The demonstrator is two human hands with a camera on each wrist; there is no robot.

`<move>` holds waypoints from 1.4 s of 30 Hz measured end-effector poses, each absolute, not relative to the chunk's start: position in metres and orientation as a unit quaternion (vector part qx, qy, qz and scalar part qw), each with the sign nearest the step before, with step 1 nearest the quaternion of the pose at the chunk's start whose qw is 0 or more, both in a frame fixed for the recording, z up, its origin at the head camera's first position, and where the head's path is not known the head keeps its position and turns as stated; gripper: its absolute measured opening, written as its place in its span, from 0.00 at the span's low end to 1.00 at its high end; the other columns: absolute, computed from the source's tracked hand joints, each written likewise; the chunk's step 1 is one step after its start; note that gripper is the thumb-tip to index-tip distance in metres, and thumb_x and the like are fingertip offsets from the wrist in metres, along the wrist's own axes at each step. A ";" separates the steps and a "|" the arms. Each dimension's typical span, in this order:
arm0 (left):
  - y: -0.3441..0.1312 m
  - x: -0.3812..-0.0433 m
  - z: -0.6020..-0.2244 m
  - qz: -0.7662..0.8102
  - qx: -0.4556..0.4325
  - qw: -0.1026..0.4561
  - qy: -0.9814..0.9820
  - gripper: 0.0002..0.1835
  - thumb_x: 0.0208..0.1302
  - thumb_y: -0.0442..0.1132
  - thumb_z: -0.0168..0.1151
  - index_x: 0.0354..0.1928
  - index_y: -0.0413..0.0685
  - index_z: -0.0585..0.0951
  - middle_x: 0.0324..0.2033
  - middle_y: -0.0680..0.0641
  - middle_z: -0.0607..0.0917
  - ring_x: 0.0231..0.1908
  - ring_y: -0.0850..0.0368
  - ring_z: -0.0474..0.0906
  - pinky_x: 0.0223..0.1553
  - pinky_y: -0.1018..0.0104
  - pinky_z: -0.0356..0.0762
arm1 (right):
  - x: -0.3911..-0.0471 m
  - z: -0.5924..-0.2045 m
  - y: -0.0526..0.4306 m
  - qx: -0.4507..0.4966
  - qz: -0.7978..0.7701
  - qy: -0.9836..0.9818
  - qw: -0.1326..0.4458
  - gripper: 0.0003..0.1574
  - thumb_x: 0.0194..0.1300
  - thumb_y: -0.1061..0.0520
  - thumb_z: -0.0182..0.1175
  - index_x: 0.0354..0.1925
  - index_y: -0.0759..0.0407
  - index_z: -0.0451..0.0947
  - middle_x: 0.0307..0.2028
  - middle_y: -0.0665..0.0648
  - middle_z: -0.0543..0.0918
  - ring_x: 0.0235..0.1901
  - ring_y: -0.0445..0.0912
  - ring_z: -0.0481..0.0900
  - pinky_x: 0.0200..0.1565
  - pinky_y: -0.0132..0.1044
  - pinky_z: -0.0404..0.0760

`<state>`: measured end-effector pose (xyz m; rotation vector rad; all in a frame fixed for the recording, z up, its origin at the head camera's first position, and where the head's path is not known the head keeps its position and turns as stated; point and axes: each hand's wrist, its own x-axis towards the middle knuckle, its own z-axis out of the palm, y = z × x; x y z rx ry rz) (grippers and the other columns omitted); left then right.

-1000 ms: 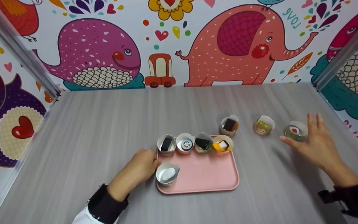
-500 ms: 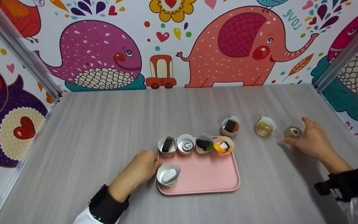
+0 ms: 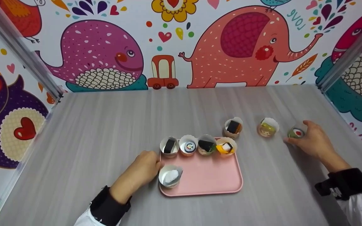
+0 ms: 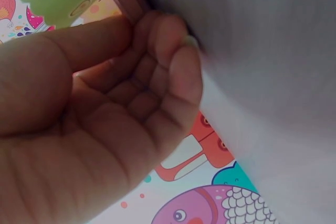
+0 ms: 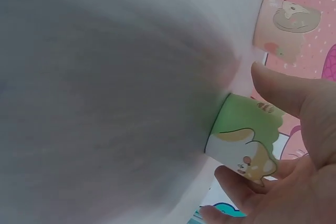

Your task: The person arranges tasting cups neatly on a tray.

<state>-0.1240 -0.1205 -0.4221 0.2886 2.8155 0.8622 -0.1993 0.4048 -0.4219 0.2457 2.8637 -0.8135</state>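
Observation:
My left hand (image 3: 145,164) grips the left rim of a pink tray (image 3: 206,179), fingers curled and thumb against the edge in the left wrist view. At the far right, my right hand (image 3: 317,141) stands around a green paper cup (image 5: 244,137) printed with a cartoon animal. In the right wrist view, the thumb is spread a little apart from the cup and the fingertips are right at its opposite side. The cup holds a toy sushi roll (image 3: 298,133) with a red centre. Beside my left thumb, a cup with a white piece (image 3: 171,176) sits in the tray's near-left corner.
Along the tray's far edge stand several paper cups with toy sushi, such as one with a round roll (image 3: 189,146). Beyond it are a cup with a black-topped piece (image 3: 233,127) and another with a yellow-green piece (image 3: 267,127). Cartoon-printed walls (image 3: 168,37) enclose the table.
My right hand has moved left and lower around the green cup, its fingers drawing in from a wide spread. My left hand and the tray have stayed in place.

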 end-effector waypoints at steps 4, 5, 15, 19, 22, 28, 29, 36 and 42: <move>-0.120 -0.124 -0.421 0.289 0.098 0.092 0.948 0.22 0.66 0.31 0.67 0.15 0.48 0.73 0.16 0.52 0.72 0.22 0.55 0.70 0.26 0.58 0.70 | -0.200 -0.426 0.409 0.078 -0.274 0.955 0.077 0.68 0.65 0.41 0.73 0.75 0.81 0.45 0.68 0.87 0.55 0.62 0.77 0.59 0.65 0.75 0.60; -0.120 -0.124 -0.421 0.289 0.097 0.093 0.948 0.21 0.66 0.31 0.67 0.15 0.48 0.73 0.16 0.52 0.72 0.22 0.55 0.70 0.26 0.58 0.70 | -0.199 -0.426 0.410 0.076 -0.275 0.955 0.075 0.67 0.65 0.42 0.73 0.75 0.81 0.46 0.68 0.87 0.56 0.62 0.76 0.60 0.65 0.75 0.61; -0.119 -0.125 -0.420 0.283 0.091 0.098 0.950 0.22 0.67 0.31 0.67 0.15 0.49 0.71 0.17 0.51 0.73 0.23 0.54 0.70 0.27 0.58 0.71 | -0.194 -0.423 0.409 0.091 -0.297 0.949 0.045 0.64 0.65 0.38 0.72 0.74 0.78 0.50 0.63 0.82 0.67 0.55 0.70 0.69 0.58 0.67 0.72; -0.118 -0.125 -0.419 0.279 0.090 0.100 0.951 0.23 0.67 0.31 0.66 0.15 0.49 0.70 0.17 0.52 0.71 0.23 0.54 0.69 0.26 0.59 0.69 | -0.192 -0.417 0.406 0.089 -0.314 0.944 0.051 0.66 0.64 0.36 0.72 0.74 0.76 0.49 0.64 0.81 0.66 0.56 0.70 0.67 0.58 0.64 0.72; -0.118 -0.125 -0.419 0.281 0.088 0.102 0.950 0.22 0.67 0.31 0.66 0.15 0.49 0.71 0.16 0.52 0.71 0.22 0.54 0.69 0.26 0.59 0.69 | -0.191 -0.414 0.404 0.080 -0.316 0.944 0.048 0.65 0.64 0.36 0.72 0.74 0.75 0.51 0.65 0.80 0.66 0.57 0.70 0.66 0.59 0.66 0.71; -0.119 -0.125 -0.419 0.286 0.089 0.099 0.949 0.22 0.67 0.31 0.66 0.15 0.48 0.72 0.16 0.52 0.71 0.22 0.55 0.69 0.25 0.59 0.69 | -0.185 -0.410 0.396 0.058 -0.304 0.951 0.013 0.61 0.65 0.38 0.73 0.73 0.75 0.56 0.64 0.81 0.68 0.57 0.71 0.68 0.58 0.70 0.69; -0.120 -0.125 -0.419 0.286 0.088 0.100 0.949 0.22 0.67 0.31 0.66 0.15 0.48 0.72 0.16 0.52 0.71 0.22 0.55 0.69 0.25 0.59 0.69 | -0.184 -0.410 0.395 0.057 -0.304 0.951 0.006 0.61 0.65 0.38 0.73 0.73 0.75 0.56 0.64 0.81 0.68 0.57 0.71 0.68 0.58 0.70 0.69; -0.120 -0.125 -0.419 0.287 0.084 0.109 0.948 0.22 0.68 0.32 0.65 0.15 0.48 0.72 0.16 0.52 0.71 0.22 0.55 0.70 0.25 0.60 0.69 | -0.176 -0.408 0.383 0.050 -0.304 0.951 -0.024 0.60 0.65 0.36 0.72 0.74 0.73 0.58 0.65 0.80 0.69 0.58 0.71 0.68 0.58 0.71 0.70; -0.120 -0.124 -0.419 0.289 0.084 0.108 0.947 0.23 0.68 0.32 0.66 0.15 0.49 0.71 0.16 0.52 0.70 0.21 0.55 0.70 0.25 0.60 0.69 | -0.165 -0.404 0.369 0.026 -0.288 0.955 -0.073 0.56 0.63 0.40 0.74 0.72 0.72 0.63 0.64 0.80 0.72 0.58 0.71 0.71 0.57 0.73 0.71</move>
